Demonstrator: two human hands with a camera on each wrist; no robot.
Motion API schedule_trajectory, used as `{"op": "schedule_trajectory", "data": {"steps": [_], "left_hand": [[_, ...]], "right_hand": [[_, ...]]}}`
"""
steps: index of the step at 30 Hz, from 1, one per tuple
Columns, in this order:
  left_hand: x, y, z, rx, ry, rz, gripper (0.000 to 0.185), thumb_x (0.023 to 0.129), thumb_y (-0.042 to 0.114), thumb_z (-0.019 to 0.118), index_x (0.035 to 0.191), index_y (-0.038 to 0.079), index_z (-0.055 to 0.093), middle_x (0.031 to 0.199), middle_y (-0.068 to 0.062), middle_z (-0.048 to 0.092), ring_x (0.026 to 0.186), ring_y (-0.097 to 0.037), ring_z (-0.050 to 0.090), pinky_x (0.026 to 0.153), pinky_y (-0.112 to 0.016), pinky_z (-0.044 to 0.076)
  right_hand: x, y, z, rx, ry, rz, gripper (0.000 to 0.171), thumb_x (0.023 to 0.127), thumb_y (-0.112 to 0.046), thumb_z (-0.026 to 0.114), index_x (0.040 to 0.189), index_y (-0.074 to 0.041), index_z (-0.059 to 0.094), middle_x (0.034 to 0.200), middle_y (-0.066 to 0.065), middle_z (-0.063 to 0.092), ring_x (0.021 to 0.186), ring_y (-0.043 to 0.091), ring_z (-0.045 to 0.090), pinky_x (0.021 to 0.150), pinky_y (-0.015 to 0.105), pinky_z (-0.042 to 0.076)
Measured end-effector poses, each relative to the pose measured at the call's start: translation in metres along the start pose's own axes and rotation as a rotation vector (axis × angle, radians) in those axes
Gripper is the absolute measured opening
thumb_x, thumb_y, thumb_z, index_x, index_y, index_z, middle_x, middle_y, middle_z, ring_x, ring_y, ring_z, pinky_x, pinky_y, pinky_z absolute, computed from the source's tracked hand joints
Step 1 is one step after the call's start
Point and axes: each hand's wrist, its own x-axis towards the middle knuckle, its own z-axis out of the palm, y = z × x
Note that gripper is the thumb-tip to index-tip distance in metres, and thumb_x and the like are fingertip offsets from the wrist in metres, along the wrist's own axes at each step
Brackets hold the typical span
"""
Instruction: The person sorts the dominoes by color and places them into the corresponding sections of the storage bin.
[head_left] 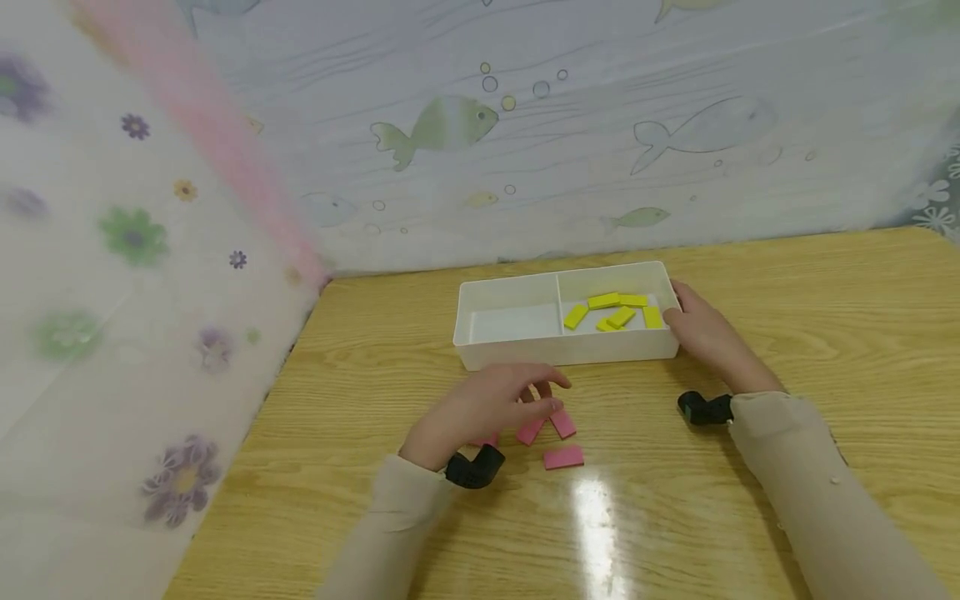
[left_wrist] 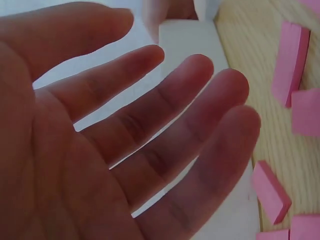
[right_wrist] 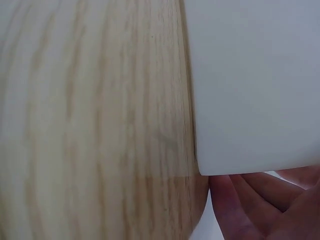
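A white two-compartment tray (head_left: 570, 350) stands on the wooden table (head_left: 825, 317). Its right compartment holds several yellow blocks (head_left: 621, 317); its left compartment (head_left: 513, 323) shows only a bare floor. Several pink blocks (head_left: 563, 457) lie on the table in front of the tray. My left hand (head_left: 525, 392) hovers just above them, palm down. The left wrist view shows this hand (left_wrist: 150, 150) with fingers spread and nothing in it, pink blocks (left_wrist: 292, 60) beside it and the tray (left_wrist: 185, 40) behind. My right hand (head_left: 693, 325) rests against the tray's right end, its fingers (right_wrist: 260, 205) touching the tray wall (right_wrist: 250, 85).
A fish-patterned curtain (head_left: 600, 142) hangs along the table's far edge, and a flowered one (head_left: 135, 292) closes off the left side. Bare wood lies to the right of the tray and along the near edge, where a light glare (head_left: 596, 517) shows.
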Motion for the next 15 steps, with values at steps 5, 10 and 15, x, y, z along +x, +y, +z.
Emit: {"op": "schedule_trajectory", "data": {"steps": [5, 10, 15], "left_hand": [[0.003, 0.009, 0.012, 0.028, -0.09, 0.011, 0.039, 0.088, 0.029, 0.055, 0.125, 0.018, 0.049, 0.088, 0.014, 0.055, 0.069, 0.0, 0.055, 0.067, -0.017, 0.044], [0.002, 0.014, 0.02, 0.047, -0.162, -0.022, 0.042, 0.087, 0.029, 0.057, 0.127, 0.02, 0.047, 0.087, 0.016, 0.054, 0.075, 0.003, 0.05, 0.07, -0.015, 0.041], [0.006, 0.016, 0.026, 0.097, -0.211, -0.016, 0.045, 0.086, 0.034, 0.058, 0.127, 0.02, 0.047, 0.088, 0.016, 0.053, 0.077, 0.003, 0.049, 0.07, -0.014, 0.04]], "right_hand": [[0.0, 0.001, 0.0, -0.003, -0.004, 0.01, 0.059, 0.094, -0.023, 0.025, 0.144, -0.011, -0.003, 0.147, 0.017, 0.01, 0.131, 0.038, 0.013, 0.098, 0.058, 0.017], [0.0, 0.001, 0.001, -0.002, 0.004, 0.009, 0.058, 0.094, -0.025, 0.024, 0.144, -0.012, -0.003, 0.147, 0.017, 0.01, 0.131, 0.038, 0.013, 0.098, 0.058, 0.017], [0.0, 0.0, 0.0, -0.01, 0.012, 0.005, 0.058, 0.094, -0.025, 0.024, 0.144, -0.012, -0.003, 0.147, 0.016, 0.01, 0.13, 0.037, 0.013, 0.098, 0.057, 0.018]]}}
